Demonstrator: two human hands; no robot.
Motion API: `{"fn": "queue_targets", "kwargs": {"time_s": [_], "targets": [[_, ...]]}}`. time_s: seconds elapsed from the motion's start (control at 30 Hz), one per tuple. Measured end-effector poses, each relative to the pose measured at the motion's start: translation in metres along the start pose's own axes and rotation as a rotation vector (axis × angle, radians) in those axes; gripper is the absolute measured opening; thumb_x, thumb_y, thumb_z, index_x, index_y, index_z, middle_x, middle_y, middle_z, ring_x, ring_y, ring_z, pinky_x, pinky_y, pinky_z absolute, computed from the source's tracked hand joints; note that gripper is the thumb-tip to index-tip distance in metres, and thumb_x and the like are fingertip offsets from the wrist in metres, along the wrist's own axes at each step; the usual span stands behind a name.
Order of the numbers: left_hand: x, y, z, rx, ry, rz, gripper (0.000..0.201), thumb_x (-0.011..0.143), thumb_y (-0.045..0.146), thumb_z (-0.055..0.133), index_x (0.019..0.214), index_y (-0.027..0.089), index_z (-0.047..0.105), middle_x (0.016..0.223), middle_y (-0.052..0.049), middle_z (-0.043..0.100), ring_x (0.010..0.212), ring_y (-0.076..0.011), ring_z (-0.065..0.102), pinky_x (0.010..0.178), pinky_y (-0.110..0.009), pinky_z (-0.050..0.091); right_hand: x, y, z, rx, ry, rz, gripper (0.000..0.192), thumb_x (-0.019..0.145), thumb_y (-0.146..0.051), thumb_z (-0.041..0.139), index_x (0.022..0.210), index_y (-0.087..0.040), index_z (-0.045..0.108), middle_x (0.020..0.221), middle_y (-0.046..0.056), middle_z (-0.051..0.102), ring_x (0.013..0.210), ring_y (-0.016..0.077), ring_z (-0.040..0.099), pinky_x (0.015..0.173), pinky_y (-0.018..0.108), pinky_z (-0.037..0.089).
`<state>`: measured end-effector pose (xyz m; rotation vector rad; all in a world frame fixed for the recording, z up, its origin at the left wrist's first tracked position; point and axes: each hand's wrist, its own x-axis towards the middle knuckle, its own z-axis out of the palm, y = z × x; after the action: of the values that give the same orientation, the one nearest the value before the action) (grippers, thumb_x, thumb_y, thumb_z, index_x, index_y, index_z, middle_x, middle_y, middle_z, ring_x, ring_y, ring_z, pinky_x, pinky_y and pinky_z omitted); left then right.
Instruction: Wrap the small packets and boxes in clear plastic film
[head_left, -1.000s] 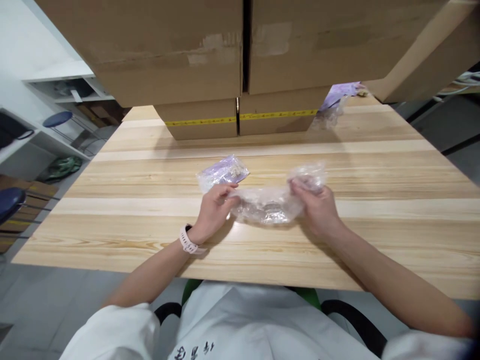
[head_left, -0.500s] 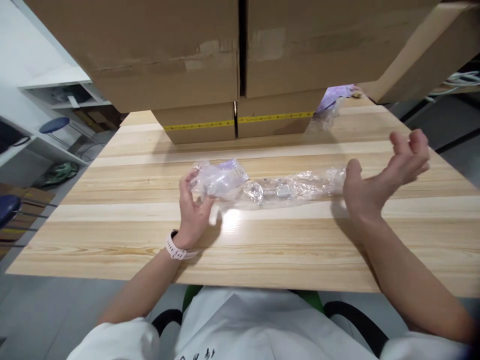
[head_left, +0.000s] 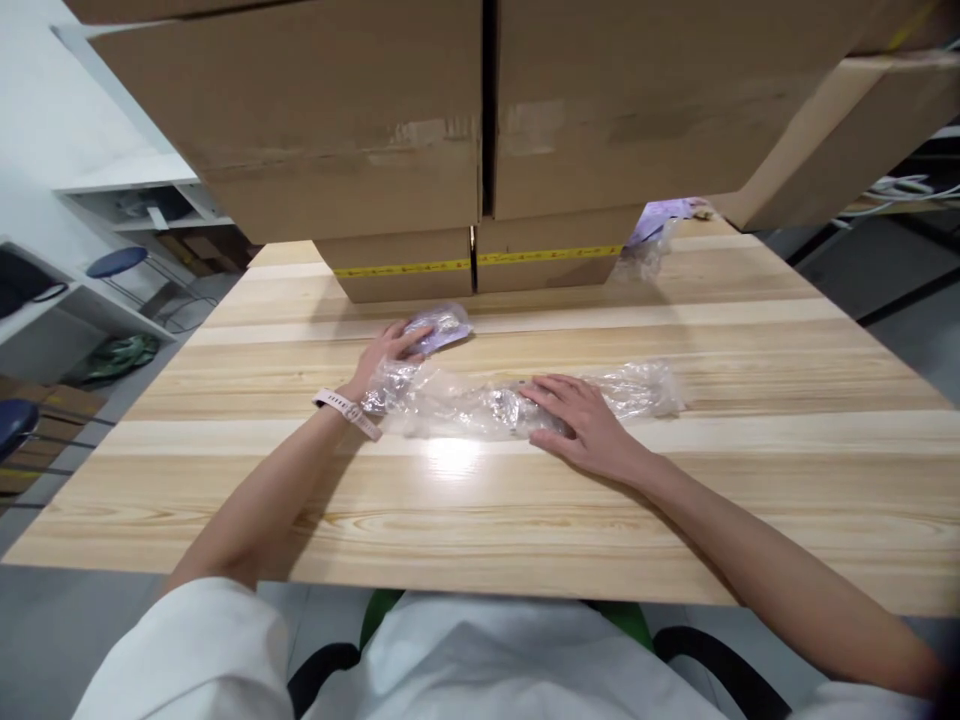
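Note:
A small packet in clear plastic with a purple sheet (head_left: 448, 330) is at the table's left middle. The fingers of my left hand (head_left: 384, 358), with a pale watch band at the wrist, are closed over its left end; the grip is partly hidden. Nearer to me lies a long crinkled clear plastic bag (head_left: 645, 388) with a shiny metallic thing inside, its shape unclear. My right hand (head_left: 581, 420) rests on the middle of this bag, fingers stretched out and slightly apart. The bag's left end lies beside my left wrist.
Large stacked cardboard boxes (head_left: 315, 130) with yellow tape stand at the back of the wooden table (head_left: 480, 525). Behind them on the right lies more purple and clear wrapping (head_left: 652, 235). A blue stool (head_left: 116, 263) and shelves are to the left, off the table.
My left hand has carried the purple packet away from the bag towards the boxes. My right hand has moved left from the bag's right end and come down onto its middle.

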<state>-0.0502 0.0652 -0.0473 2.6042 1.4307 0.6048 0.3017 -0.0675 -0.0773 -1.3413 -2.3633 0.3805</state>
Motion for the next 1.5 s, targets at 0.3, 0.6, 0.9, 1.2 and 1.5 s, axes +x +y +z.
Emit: {"fn": "queue_targets", "kwargs": {"time_s": [0.3,0.6,0.9,1.2,1.5], "targets": [[-0.009,0.082,-0.063,-0.291,0.197,0.038,0.019,0.097,0.024,0.064,0.115,0.022,0.07,0.115,-0.004,0.076,0.105,-0.0221,0.07,0.098,-0.046,0.057,0.001,0.023,-0.029,0.047,0.183,0.043,0.045,0.102,-0.042,0.054,0.145,-0.03,0.059,0.151,0.009,0.058,0.144,0.032,0.047,0.121,0.06,0.03],[-0.004,0.137,0.019,-0.173,-0.401,0.1,0.085,0.079,0.033,0.083,0.153,0.018,0.044,0.127,-0.014,0.069,0.114,-0.0322,0.062,0.092,-0.044,0.053,-0.006,0.043,-0.037,0.04,0.051,0.164,0.046,0.083,-0.042,0.074,0.126,-0.026,0.072,0.099,0.007,0.073,0.1,0.03,0.065,0.103,0.053,0.039],[0.007,0.123,0.01,0.001,0.011,0.279,0.027,0.093,0.003,0.049,0.102,0.019,0.067,0.1,-0.008,0.067,0.083,-0.0206,0.06,0.07,-0.033,0.044,-0.007,0.002,-0.042,-0.225,0.452,-0.08,0.019,0.098,-0.018,0.054,0.088,-0.022,0.069,0.072,0.003,0.067,0.071,0.0188,0.057,0.085,0.039,0.035],[-0.042,0.076,-0.005,0.083,0.177,0.137,0.031,0.084,0.006,0.061,0.107,0.025,0.07,0.137,-0.012,0.064,0.13,-0.038,0.051,0.103,-0.06,0.044,-0.022,-0.033,-0.06,0.154,-0.182,-0.091,0.033,0.104,-0.045,0.055,0.09,-0.024,0.076,0.091,0.004,0.077,0.083,0.0208,0.068,0.078,0.035,0.044],[-0.058,0.137,0.012,-0.26,0.106,0.422,0.024,0.093,0.004,0.05,0.102,0.021,0.063,0.103,-0.008,0.072,0.096,-0.0221,0.065,0.08,-0.039,0.057,-0.019,-0.021,-0.071,0.247,-0.046,0.159,0.028,0.092,-0.046,0.071,0.112,-0.026,0.074,0.104,0.003,0.075,0.075,0.0169,0.066,0.068,0.03,0.046]]}}
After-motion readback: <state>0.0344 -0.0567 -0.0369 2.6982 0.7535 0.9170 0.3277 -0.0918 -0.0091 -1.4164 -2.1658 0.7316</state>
